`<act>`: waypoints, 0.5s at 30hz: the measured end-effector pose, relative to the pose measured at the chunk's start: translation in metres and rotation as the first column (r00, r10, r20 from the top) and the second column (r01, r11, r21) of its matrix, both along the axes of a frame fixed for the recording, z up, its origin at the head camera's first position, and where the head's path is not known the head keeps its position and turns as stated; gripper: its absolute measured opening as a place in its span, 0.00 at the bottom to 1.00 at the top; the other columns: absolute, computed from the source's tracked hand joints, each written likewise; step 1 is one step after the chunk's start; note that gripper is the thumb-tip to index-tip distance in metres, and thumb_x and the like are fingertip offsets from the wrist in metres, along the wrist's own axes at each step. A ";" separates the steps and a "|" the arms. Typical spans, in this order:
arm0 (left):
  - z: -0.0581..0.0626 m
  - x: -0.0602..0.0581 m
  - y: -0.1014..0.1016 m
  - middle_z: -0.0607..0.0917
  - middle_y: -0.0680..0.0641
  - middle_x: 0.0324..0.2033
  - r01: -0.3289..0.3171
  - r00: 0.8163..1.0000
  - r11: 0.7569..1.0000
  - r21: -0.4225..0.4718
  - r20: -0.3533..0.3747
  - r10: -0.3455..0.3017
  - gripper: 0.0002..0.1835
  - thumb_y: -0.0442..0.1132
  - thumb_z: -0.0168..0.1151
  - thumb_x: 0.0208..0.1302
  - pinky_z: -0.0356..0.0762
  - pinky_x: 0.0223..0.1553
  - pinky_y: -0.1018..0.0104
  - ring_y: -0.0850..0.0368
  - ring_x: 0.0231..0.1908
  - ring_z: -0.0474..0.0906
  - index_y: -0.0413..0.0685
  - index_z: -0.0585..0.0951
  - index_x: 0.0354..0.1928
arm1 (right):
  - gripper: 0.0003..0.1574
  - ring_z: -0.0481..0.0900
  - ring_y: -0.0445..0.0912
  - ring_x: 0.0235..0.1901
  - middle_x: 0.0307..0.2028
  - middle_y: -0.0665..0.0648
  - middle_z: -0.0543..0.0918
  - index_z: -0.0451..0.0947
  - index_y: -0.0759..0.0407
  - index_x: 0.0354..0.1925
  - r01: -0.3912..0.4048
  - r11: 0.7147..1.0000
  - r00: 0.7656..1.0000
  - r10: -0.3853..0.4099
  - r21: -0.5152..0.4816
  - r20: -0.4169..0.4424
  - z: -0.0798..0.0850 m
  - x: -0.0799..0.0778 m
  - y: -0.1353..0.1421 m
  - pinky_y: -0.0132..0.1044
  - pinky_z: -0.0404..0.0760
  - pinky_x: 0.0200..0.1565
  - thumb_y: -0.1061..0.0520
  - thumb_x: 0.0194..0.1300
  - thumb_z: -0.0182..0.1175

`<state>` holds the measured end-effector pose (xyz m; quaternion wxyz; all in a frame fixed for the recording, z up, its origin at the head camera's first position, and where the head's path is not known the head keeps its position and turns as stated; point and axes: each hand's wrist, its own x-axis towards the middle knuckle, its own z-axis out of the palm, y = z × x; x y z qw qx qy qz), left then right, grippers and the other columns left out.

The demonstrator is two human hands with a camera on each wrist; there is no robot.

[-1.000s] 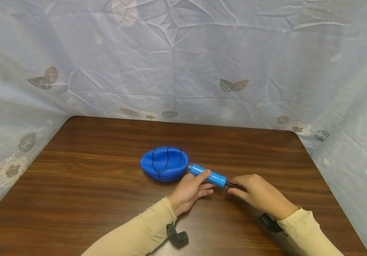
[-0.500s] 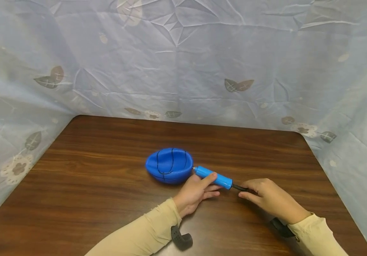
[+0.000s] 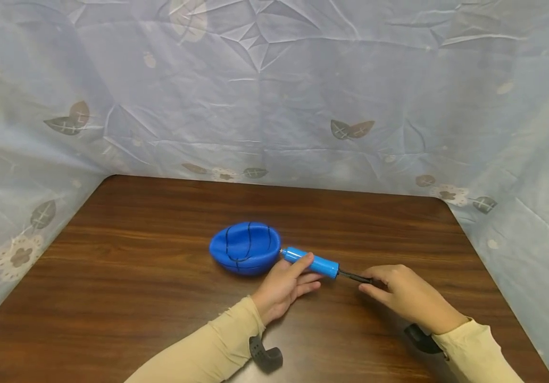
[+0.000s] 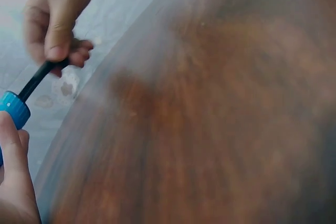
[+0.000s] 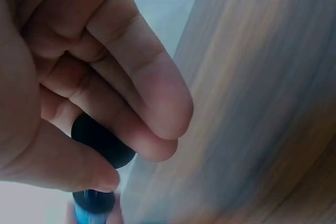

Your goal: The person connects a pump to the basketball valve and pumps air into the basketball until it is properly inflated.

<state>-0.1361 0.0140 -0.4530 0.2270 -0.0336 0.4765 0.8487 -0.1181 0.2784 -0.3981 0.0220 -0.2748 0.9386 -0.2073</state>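
A dented blue ball [image 3: 246,247] with black lines lies on the table, its right side toward a blue hand pump [image 3: 313,262]. The pump's metal needle tip meets the ball's right edge. My left hand [image 3: 285,284] grips the pump barrel, thumb on top and fingers beneath. My right hand [image 3: 406,295] pinches the black handle at the end of the pump's rod [image 3: 351,275], which stands drawn out of the barrel. In the right wrist view the black handle [image 5: 100,140] sits between thumb and fingers; the left wrist view shows the rod [image 4: 35,83] leading into the blue barrel.
The brown wood-grain table [image 3: 159,319] extends around both hands. A pale curtain [image 3: 274,96] with leaf prints hangs behind it and along both sides. Dark wrist mounts [image 3: 266,355] sit at both sleeves.
My right hand has moved to the right with the handle, so more of the rod shows outside the barrel. My left hand keeps its grip, and the ball stays beside the needle.
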 end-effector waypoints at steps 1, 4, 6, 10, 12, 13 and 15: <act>0.000 0.000 0.000 0.81 0.36 0.60 -0.008 1.000 1.000 0.001 0.003 0.008 0.26 0.45 0.60 0.78 0.85 0.56 0.54 0.42 0.58 0.83 0.31 0.71 0.64 | 0.11 0.70 0.29 0.24 0.29 0.36 0.81 0.87 0.56 0.47 0.011 1.000 1.000 -0.011 0.002 0.008 0.000 0.001 0.006 0.29 0.74 0.25 0.53 0.70 0.68; -0.001 0.000 -0.001 0.81 0.35 0.61 -0.019 1.000 1.000 0.000 0.010 0.019 0.26 0.45 0.60 0.78 0.85 0.56 0.54 0.42 0.58 0.82 0.31 0.70 0.65 | 0.11 0.73 0.29 0.26 0.33 0.38 0.84 0.86 0.56 0.47 0.029 1.000 1.000 -0.029 0.007 0.012 -0.001 0.003 0.019 0.29 0.77 0.27 0.52 0.70 0.68; -0.001 0.001 0.001 0.82 0.35 0.60 -0.023 1.000 1.000 -0.005 0.007 0.023 0.26 0.45 0.60 0.78 0.85 0.56 0.55 0.42 0.58 0.82 0.31 0.70 0.65 | 0.11 0.75 0.28 0.28 0.34 0.40 0.86 0.86 0.56 0.47 0.017 1.000 1.000 -0.017 0.000 -0.001 -0.002 0.003 0.020 0.30 0.79 0.28 0.53 0.70 0.68; -0.001 0.004 0.005 0.83 0.35 0.58 -0.015 1.000 1.000 -0.023 -0.011 0.015 0.25 0.45 0.60 0.78 0.86 0.54 0.56 0.43 0.57 0.83 0.31 0.71 0.63 | 0.08 0.73 0.29 0.25 0.30 0.40 0.84 0.86 0.56 0.44 -0.037 0.999 0.999 0.036 -0.015 -0.041 -0.004 0.001 0.005 0.28 0.77 0.26 0.55 0.69 0.69; -0.001 0.004 0.006 0.83 0.35 0.58 -0.002 1.000 1.000 -0.028 -0.022 0.001 0.25 0.45 0.60 0.78 0.86 0.54 0.56 0.43 0.57 0.84 0.32 0.71 0.63 | 0.06 0.69 0.29 0.24 0.27 0.38 0.80 0.85 0.55 0.41 -0.064 0.998 0.996 0.062 -0.018 -0.062 -0.004 -0.001 -0.008 0.28 0.75 0.25 0.54 0.69 0.69; -0.001 0.004 0.006 0.83 0.35 0.57 0.004 1.000 1.000 -0.030 -0.025 -0.004 0.25 0.45 0.59 0.78 0.86 0.54 0.56 0.44 0.56 0.84 0.32 0.71 0.63 | 0.05 0.68 0.29 0.23 0.26 0.37 0.78 0.85 0.54 0.40 -0.070 0.997 0.995 0.069 -0.019 -0.069 -0.004 -0.002 -0.015 0.27 0.74 0.25 0.54 0.69 0.69; 0.000 0.003 0.005 0.84 0.35 0.57 0.006 1.000 1.000 -0.029 -0.028 -0.006 0.24 0.46 0.59 0.78 0.87 0.53 0.57 0.45 0.55 0.84 0.32 0.72 0.63 | 0.06 0.67 0.30 0.23 0.25 0.37 0.76 0.84 0.54 0.40 -0.083 0.996 0.993 0.080 -0.024 -0.087 -0.002 -0.003 -0.026 0.27 0.73 0.25 0.53 0.69 0.69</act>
